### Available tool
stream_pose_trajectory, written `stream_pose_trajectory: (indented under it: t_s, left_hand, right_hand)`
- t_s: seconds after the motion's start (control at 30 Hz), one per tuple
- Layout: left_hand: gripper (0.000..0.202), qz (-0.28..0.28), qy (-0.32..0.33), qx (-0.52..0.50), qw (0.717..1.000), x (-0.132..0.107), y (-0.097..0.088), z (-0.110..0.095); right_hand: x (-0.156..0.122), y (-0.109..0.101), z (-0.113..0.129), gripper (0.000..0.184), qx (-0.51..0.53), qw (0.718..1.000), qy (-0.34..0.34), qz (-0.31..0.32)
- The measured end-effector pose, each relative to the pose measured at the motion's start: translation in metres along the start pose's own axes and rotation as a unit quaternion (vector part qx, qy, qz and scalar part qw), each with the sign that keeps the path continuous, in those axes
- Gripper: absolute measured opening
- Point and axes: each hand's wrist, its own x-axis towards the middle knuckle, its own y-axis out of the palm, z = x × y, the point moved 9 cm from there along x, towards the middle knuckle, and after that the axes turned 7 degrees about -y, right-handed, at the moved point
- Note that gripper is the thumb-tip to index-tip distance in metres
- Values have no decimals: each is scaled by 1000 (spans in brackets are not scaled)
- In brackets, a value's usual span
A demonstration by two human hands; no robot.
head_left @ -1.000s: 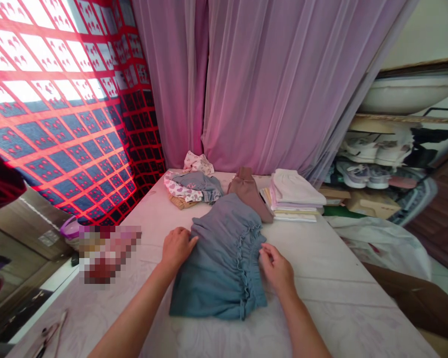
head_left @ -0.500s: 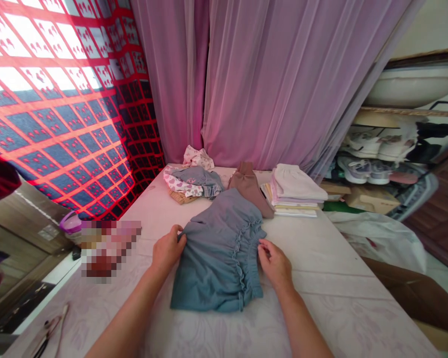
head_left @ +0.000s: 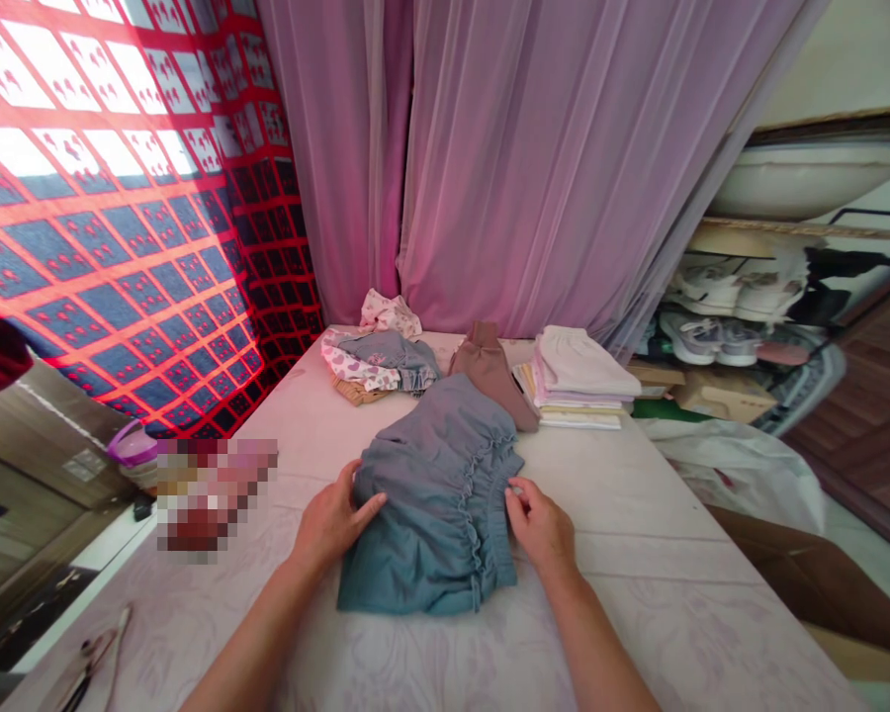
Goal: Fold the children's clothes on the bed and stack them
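Blue-grey shorts (head_left: 422,504) lie on the bed, their gathered elastic waistband facing right and some creases across the cloth. My left hand (head_left: 333,519) rests at their left edge with thumb and fingers apart, the thumb lying on the fabric; its fingertips are partly hidden. At the waistband, my right hand (head_left: 540,524) has thumb and index finger closed on the edge. Just beyond the shorts lies a brown garment (head_left: 489,368), which they partly overlap or touch.
A folded stack of light clothes (head_left: 582,376) stands at back right. At back left is a loose pile of children's clothes (head_left: 386,356). Cables (head_left: 100,658) lie at the near left corner. Purple curtains (head_left: 526,168) hang behind; a shoe rack (head_left: 719,307) stands right.
My left thumb has moved away from the fingers, onto the shorts. My right hand stays at the waistband. The view has shifted slightly.
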Motion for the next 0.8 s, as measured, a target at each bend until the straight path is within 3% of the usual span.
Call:
stream_pose_trajectory:
  t_s: [0.13,0.23,0.33,0.53,0.63,0.8]
  left_hand:
    - [72,4,43,30,999,-12,6,-9]
    - [65,13,53,13,998,-15,13,-13]
    - [59,4,45,-22,999,-14,16,-7]
    - [50,-33,44,-101,993,-13,14,9]
    - [48,-42,34,-134,990,-15,12,13]
    - [44,-42,35,-170,984,-15,13,14]
  right_hand:
    - [-7,1,14,38,24,999,-21,11]
    - [-13,1,25,40,67,997,-39,14]
    - [-19,1,32,46,97,994,-42,28]
    - [-30,4,42,56,127,984,-50,112]
    - [-32,9,39,54,171,976,-43,129]
    - [-30,11,13,54,259,964,27,58]
